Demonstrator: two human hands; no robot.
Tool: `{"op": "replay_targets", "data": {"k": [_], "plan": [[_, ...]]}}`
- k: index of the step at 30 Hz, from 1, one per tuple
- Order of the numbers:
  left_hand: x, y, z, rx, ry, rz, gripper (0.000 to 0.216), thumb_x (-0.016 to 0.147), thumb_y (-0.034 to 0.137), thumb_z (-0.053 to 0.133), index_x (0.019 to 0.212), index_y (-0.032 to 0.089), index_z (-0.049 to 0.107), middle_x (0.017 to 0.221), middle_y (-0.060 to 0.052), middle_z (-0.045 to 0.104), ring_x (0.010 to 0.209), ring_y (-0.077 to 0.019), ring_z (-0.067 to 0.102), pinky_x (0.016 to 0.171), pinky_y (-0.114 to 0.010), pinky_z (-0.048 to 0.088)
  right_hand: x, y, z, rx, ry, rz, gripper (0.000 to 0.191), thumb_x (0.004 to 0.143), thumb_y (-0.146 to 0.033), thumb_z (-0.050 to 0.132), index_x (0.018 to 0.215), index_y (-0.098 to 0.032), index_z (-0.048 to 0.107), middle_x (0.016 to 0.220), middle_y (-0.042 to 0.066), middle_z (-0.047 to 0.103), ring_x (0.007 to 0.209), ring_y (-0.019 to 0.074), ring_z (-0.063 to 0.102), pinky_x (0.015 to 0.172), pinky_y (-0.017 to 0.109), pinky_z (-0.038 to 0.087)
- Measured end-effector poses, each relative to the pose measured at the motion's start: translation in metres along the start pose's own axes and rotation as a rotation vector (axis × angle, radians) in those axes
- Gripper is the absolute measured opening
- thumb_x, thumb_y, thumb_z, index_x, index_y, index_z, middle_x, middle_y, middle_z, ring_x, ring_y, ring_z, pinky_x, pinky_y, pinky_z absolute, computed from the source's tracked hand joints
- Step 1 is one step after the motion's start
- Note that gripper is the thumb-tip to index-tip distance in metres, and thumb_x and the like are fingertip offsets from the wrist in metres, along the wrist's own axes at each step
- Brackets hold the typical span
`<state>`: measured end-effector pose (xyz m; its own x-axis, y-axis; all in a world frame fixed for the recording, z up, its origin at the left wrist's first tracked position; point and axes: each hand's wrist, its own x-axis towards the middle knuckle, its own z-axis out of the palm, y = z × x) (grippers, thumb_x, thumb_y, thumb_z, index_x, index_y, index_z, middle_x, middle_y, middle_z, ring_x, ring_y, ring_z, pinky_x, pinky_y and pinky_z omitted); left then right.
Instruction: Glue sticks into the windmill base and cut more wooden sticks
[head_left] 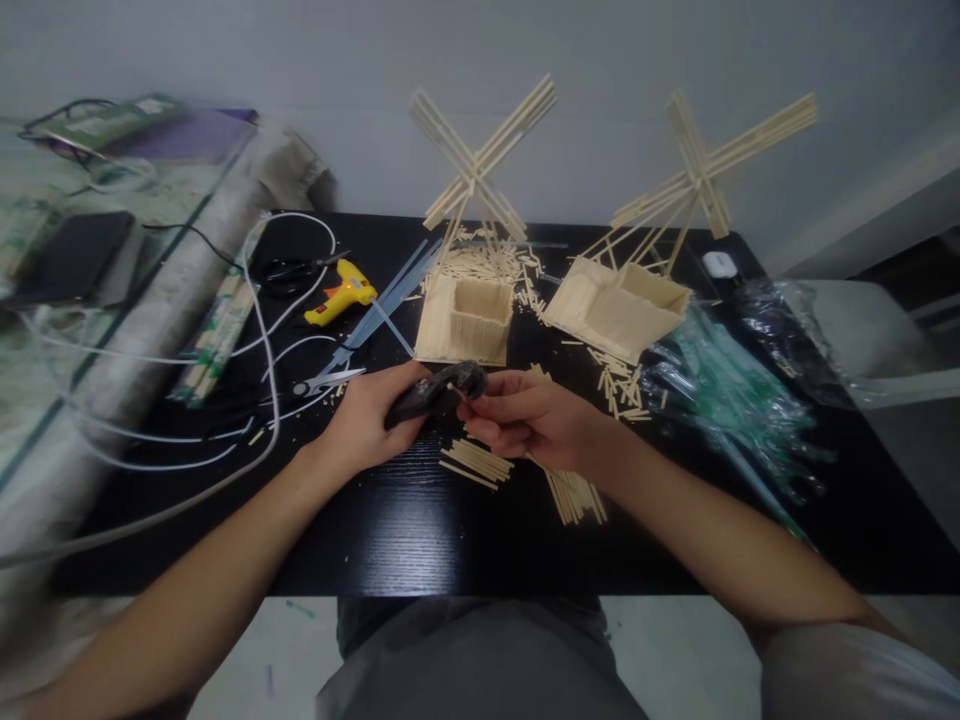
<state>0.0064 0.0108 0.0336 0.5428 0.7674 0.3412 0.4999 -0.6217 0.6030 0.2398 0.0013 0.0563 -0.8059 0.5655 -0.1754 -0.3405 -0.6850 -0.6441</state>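
Note:
My left hand (375, 415) is closed around a dark, lumpy, curved object (424, 395) whose kind I cannot make out. My right hand (536, 415) meets its far end, with thumb and fingers pinched on a thin pale stick (462, 394) that touches the dark piece. Just beyond the hands stands a windmill model (480, 340) of wooden sticks, its crossed blades rising at the back. Below my right hand lie a small group of cut sticks (476, 462) and a bundle of longer sticks (574, 495).
A second windmill model (622, 310) stands at right beside crumpled green-and-clear plastic wrapping (727, 380). To the left lie a yellow glue gun (341, 293), clear glue sticks (386, 305), scissors (326, 382) and a looping white cable (271, 400). Stick offcuts (487, 262) are heaped behind the first model.

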Motion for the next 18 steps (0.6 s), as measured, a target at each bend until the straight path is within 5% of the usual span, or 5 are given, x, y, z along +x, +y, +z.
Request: {"op": "replay_targets", "data": {"k": [11, 18], "plan": [[0.0, 0.0016, -0.002, 0.068, 0.021, -0.016, 0.01, 0.087, 0.018, 0.058, 0.078, 0.02, 0.052, 0.062, 0.006, 0.054, 0.047, -0.0066, 0.043, 0.049, -0.021, 0.032, 0.0002, -0.0023, -0.0001, 0.01, 0.038, -0.026, 0.021, 0.086, -0.029, 0.08, 0.087, -0.011, 0.071, 0.063, -0.006, 0.056, 0.043, -0.0008, 0.022, 0.038, 0.013, 0.013], [-0.0002, 0.0003, 0.0006, 0.076, 0.026, -0.02, 0.002, 0.086, 0.019, 0.058, 0.084, 0.019, 0.057, 0.066, 0.005, 0.059, 0.051, -0.0086, 0.048, 0.053, -0.022, 0.036, -0.0005, -0.0042, -0.0009, -0.047, 0.076, -0.043, 0.023, 0.087, -0.03, 0.08, 0.087, -0.009, 0.07, 0.064, -0.005, 0.056, 0.043, -0.001, 0.021, 0.039, 0.013, 0.012]]}}
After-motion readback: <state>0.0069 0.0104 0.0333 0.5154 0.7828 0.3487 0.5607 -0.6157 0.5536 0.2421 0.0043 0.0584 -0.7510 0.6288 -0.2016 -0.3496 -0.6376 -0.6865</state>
